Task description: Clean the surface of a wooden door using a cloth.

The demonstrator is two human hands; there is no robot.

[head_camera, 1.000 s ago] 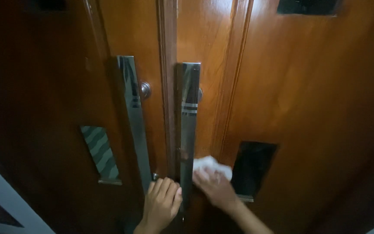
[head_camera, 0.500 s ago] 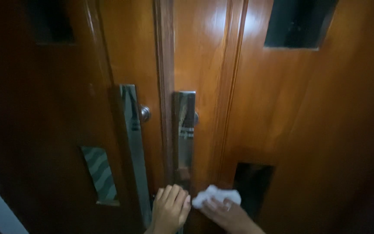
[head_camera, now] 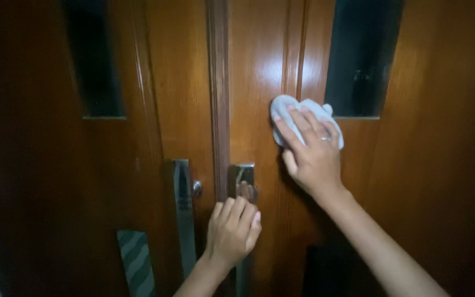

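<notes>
The white cloth [head_camera: 303,113] is up high on the right-hand wooden door [head_camera: 259,82], bunched against the panel just left of the dark glass pane [head_camera: 361,55]. Your right hand [head_camera: 311,154] is spread flat over it, fingers pressing it to the wood, a ring on one finger; that grip is open-palmed, pinning the cloth rather than clenching it. Lower and to the left, your left hand [head_camera: 232,231] is curled around the right steel pull handle [head_camera: 242,176], grip closed on the bar just below its top end. A reflection of your fingers shows in the polished metal. Just left of it runs the centre strip where the two doors meet, then the left steel pull handle [head_camera: 182,214] with its round mounting knob [head_camera: 197,188]. Further left, the left door [head_camera: 39,192] sits in shadow, with a dark upper pane [head_camera: 92,60] and a striped pane [head_camera: 136,264] low down.
</notes>
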